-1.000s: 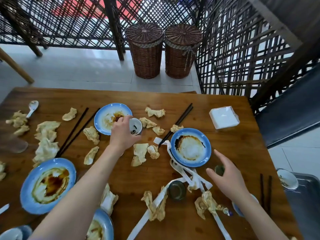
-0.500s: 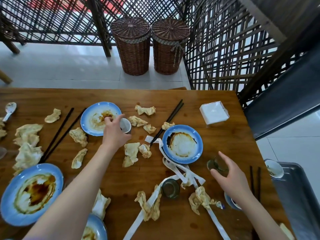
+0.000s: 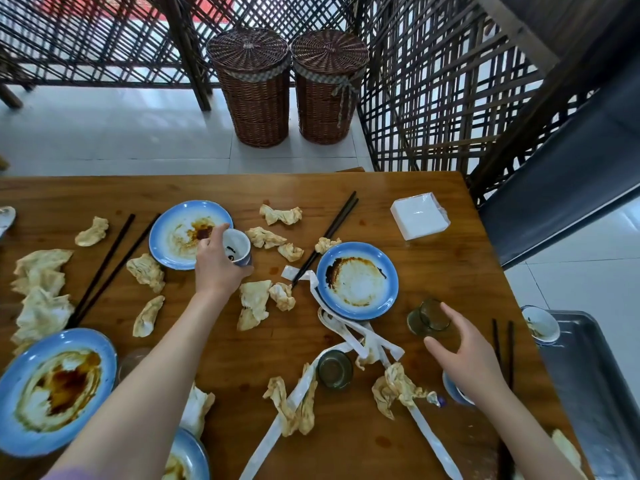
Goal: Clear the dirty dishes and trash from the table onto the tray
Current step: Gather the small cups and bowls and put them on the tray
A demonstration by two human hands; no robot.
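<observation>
Head camera looks down on a wooden table (image 3: 433,271) littered with stained plates, crumpled napkins and white paper strips.

Nearest, the right hand (image 3: 467,358) reaches forward over the table's right part, palm down, fingers spread and relaxed, grasping nothing. Its fingertips are just short of a small glass (image 3: 429,317) that lies tipped on its side; I cannot tell whether they touch it. Under the right wrist part of a small blue bowl (image 3: 453,393) shows, and a pair of dark chopsticks (image 3: 502,348) lies just beside the hand. A second small glass (image 3: 334,368) stands upright among the paper strips (image 3: 363,337), near a crumpled napkin (image 3: 394,386).

At the right edge a metal tray (image 3: 595,382) sits beside the table, with a small white bowl (image 3: 540,323) on its near-left corner.

Farther out, the left arm stretches across the table. The left hand (image 3: 214,268) grips a small white cup (image 3: 237,251), fingers curled around its side, the cup tilted with its mouth toward the camera. A dark mark shows inside the cup, too small to read. The cup is just beside a blue plate (image 3: 173,233) smeared with brown sauce. Another blue plate (image 3: 356,282) lies between the two hands.

Toward the far right corner sits a pack of white napkins (image 3: 419,216) in clear wrap, with no readable print.
</observation>
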